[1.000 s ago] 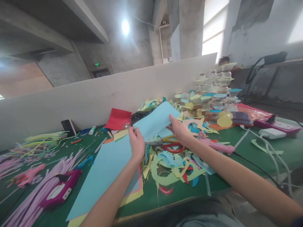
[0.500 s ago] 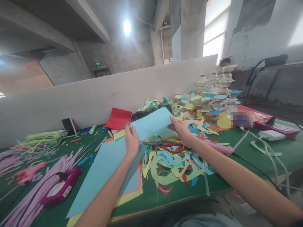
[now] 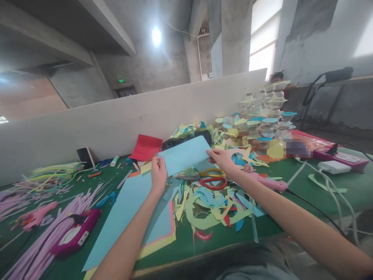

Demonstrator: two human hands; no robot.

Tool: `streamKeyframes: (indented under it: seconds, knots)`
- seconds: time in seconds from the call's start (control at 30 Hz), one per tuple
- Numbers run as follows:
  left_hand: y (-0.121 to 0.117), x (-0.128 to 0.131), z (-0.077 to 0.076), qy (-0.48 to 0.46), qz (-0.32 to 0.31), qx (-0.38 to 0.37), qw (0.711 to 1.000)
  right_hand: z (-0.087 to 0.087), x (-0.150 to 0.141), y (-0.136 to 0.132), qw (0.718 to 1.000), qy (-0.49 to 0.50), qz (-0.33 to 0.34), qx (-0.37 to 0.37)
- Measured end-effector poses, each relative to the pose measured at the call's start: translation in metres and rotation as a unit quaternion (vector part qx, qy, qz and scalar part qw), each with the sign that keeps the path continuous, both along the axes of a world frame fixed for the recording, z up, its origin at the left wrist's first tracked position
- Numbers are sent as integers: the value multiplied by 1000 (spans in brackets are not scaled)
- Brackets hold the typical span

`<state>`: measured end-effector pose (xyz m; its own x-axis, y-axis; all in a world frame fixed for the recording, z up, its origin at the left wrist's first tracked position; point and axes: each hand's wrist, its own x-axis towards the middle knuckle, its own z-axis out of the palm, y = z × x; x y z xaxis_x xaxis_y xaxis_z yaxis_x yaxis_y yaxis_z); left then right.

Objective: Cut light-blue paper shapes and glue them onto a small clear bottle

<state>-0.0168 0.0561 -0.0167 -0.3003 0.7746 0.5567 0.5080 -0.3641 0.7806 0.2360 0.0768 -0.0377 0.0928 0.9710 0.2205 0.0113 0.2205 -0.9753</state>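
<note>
My left hand (image 3: pixel 159 174) and my right hand (image 3: pixel 225 160) each pinch a far corner of a large light blue paper sheet (image 3: pixel 128 208). The sheet's far end (image 3: pixel 185 154) is lifted and bent back toward me, while its near part lies on a stack of pink and yellow sheets (image 3: pixel 163 239) on the green table (image 3: pixel 291 198). Just under the raised end lie scissors with red and yellow handles (image 3: pixel 211 179) among many coloured paper scraps (image 3: pixel 210 206).
A pink glue gun (image 3: pixel 266 181) with a black cord lies right of my right arm. A red sheet (image 3: pixel 145 147), a phone (image 3: pixel 85 157) and a glue stick (image 3: pixel 114 160) rest by the grey partition (image 3: pixel 101 124). Purple strips (image 3: pixel 37 249), a magenta device (image 3: pixel 77 235), stacked glass cups (image 3: pixel 262 116) and a white adapter (image 3: pixel 333 166) surround the work.
Both hands have brought the sheet's far end further back toward me, so the raised flap looks shorter and flatter. The camera view has shifted slightly.
</note>
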Motion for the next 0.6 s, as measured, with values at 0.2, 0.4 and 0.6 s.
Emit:
streamKeyframes:
  seconds: [0.2, 0.4, 0.6]
  knots:
    - [1, -1, 0, 7, -11, 12, 1000, 1, -3, 0, 999, -28, -11, 28]
    - [-1, -1, 1, -44, -63, 3, 997, 6, -3, -5, 989, -87, -68, 101]
    - [0, -1, 5, -158, -83, 9, 984, 0, -2, 4, 982, -111, -63, 140]
